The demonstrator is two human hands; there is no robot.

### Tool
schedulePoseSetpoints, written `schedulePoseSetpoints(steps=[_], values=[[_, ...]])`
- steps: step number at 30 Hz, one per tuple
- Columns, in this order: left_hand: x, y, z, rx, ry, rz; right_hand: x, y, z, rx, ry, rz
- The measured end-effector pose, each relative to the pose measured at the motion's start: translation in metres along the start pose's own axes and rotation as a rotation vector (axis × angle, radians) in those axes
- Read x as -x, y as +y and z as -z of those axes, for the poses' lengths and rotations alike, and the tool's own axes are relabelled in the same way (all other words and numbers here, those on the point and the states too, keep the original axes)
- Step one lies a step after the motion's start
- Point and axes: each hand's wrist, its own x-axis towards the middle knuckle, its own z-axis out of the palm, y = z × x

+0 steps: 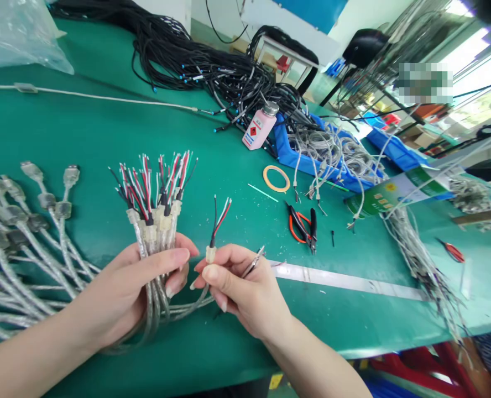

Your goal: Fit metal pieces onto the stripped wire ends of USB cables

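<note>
My left hand (123, 284) is wrapped round a bundle of grey cables (156, 235), held upright. Red, white and black wire ends fan out above their pale end sleeves. Close beside it, my right hand (245, 290) pinches a single cable (210, 253) between thumb and fingers. Its few thin wires (219, 218) point up, spread apart. A slim metal tool (254, 262) also rests in the right hand; its kind is partly hidden by the fingers. Left of the bundle lie several cables with USB plugs (71, 176) and thick ferrite lumps (63, 209).
On the green table lie orange-handled cutters (301, 225), a tape roll (276, 179) and a steel ruler (349, 281). Behind them stand a pink bottle (259, 130) and a blue bin (286, 149) of cables. Black cables (204, 69) heap along the back; more grey cables (419, 260) lie right.
</note>
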Motion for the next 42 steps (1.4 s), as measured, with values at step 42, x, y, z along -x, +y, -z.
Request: schedulePoseSetpoints(steps=[42], values=[[0.004,0.002,-0.005,0.173,-0.014,0.040,0.010,-0.007,0.012,1.506,0.004,0.836]])
